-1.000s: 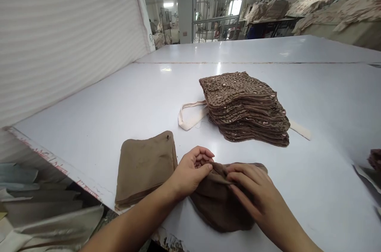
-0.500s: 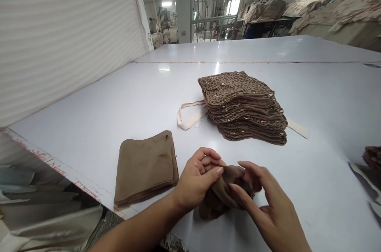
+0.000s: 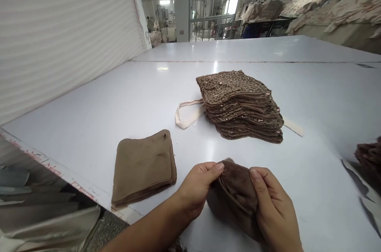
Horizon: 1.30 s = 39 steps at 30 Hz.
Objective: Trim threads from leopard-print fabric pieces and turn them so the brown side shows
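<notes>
Between my hands a dark brown fabric piece (image 3: 238, 196) is stretched, its folds bunched in the middle. My left hand (image 3: 198, 188) pinches its upper left edge between thumb and fingers. On the other side my right hand (image 3: 272, 202) grips the right edge, thumb on top. To the left lies a neat stack of plain olive-brown fabric pieces (image 3: 144, 164), with a small dark mark near its top right corner. Beyond my hands sits a taller pile of leopard-print fabric pieces (image 3: 241, 105), resting across a cream fabric strip (image 3: 187, 119).
The white table (image 3: 104, 117) runs far back, its near left edge marked in red. White sheeting (image 3: 68, 33) rises on the left. Dark brown fluffy material (image 3: 370, 160) lies at the right edge. Fabric heaps (image 3: 351, 6) and a metal rack (image 3: 211, 10) stand behind.
My right hand has closed on the fabric's right edge, where its fingers were apart before. The bunched fabric is now spread wider between both hands, showing a darker brown face.
</notes>
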### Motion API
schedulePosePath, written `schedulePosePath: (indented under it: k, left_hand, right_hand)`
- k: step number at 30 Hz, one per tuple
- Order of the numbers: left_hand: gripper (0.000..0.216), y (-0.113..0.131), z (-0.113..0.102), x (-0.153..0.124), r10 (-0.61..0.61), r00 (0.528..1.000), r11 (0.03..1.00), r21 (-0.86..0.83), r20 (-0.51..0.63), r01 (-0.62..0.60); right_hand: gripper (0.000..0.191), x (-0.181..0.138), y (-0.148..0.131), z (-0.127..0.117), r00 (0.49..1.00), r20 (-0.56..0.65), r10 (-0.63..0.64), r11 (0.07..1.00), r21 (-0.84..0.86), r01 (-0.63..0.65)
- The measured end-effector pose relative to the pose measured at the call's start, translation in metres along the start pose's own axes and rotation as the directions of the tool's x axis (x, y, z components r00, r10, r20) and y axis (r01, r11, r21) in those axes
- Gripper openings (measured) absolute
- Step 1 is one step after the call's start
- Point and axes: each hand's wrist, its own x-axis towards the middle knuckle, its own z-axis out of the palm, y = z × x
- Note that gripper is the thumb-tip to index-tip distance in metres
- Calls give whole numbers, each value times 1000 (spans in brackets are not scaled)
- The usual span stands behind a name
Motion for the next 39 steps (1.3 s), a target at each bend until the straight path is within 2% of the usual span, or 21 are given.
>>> schedulePosePath:
  k: [2, 4, 6, 8, 9, 11, 12, 15, 17, 19, 21, 23, 25, 28, 30, 32, 35, 37, 39]
  left_hand:
    - [31, -1, 4, 0, -12, 997, 969, -247, 82, 32]
    - [31, -1, 6, 0, 12, 996, 947, -322, 89, 18]
    - [28, -1, 5, 0, 46, 999, 960, -277, 16, -40]
    - [25, -2, 3, 2, 76, 995, 977, -192, -71, -88]
    - [25, -2, 1, 2, 80, 992, 983, -161, -93, -94]
    - [24, -1, 0, 1, 76, 994, 990, -113, -85, -85]
    - [24, 0, 0, 0, 77, 995, 992, -95, -64, -83]
    - [24, 1, 0, -3, 96, 995, 995, -43, 26, -95]
    - [23, -1, -1, -4, 129, 990, 992, 1, 51, -129]
    - [24, -5, -5, -4, 171, 985, 983, 68, 22, -172]
    - [28, -10, -9, -3, 197, 980, 972, 132, -9, -194]
    - [32, -13, -13, -1, 210, 978, 963, 176, -19, -204]
    - [34, -12, -15, 0, 229, 973, 955, 201, -26, -219]
    - [35, -10, -15, 2, 234, 972, 946, 238, -32, -220]
    - [35, -11, -16, 3, 222, 975, 934, 292, -16, -208]
    - [35, -14, -20, 6, 245, 969, 897, 376, 10, -231]
    - [34, -17, -27, 9, 285, 958, 811, 524, 36, -261]
    - [28, -12, -28, 6, 398, 917, 687, 671, -25, -280]
    - [21, -3, -24, -2, 578, 815, 501, 807, -43, -312]
  right_hand:
    - [32, 5, 7, -4, 1000, 8, -11, 999, -34, 12]
    - [31, 7, 10, -7, 999, 38, 5, 999, -42, -3]
    - [26, 5, 8, -11, 999, -20, -33, 995, -98, 31]
    - [19, 0, 2, -15, 981, -103, -163, 966, -220, 137]
    - [15, -3, -1, -16, 965, -96, -244, 936, -283, 209]
    - [12, -7, -7, -19, 939, 26, -342, 878, -348, 329]
    - [11, -8, -10, -19, 939, 101, -330, 875, -341, 344]
    - [16, -8, -16, -17, 955, 243, -167, 925, -297, 238]
    - [23, -8, -19, -14, 961, 275, -32, 968, -232, 99]
    - [29, -7, -21, -13, 955, 283, 91, 993, -93, -67]
    - [30, -5, -22, -14, 927, 309, 213, 960, 109, -257]
    - [31, -2, -20, -15, 888, 367, 275, 871, 297, -392]
    - [31, 1, -16, -17, 898, 334, 285, 846, 354, -400]
    - [23, 1, -12, -17, 942, 239, 235, 939, 196, -284]
    - [20, 0, -11, -17, 942, 277, 192, 958, 155, -241]
    - [17, 0, -11, -17, 934, 307, 185, 916, 292, -277]
    - [13, 2, -9, -18, 938, 224, 265, 745, 570, -346]
    - [11, 3, -6, -17, 929, 198, 312, 685, 631, -365]
    - [14, 2, -4, -13, 927, 223, 301, 716, 590, -375]
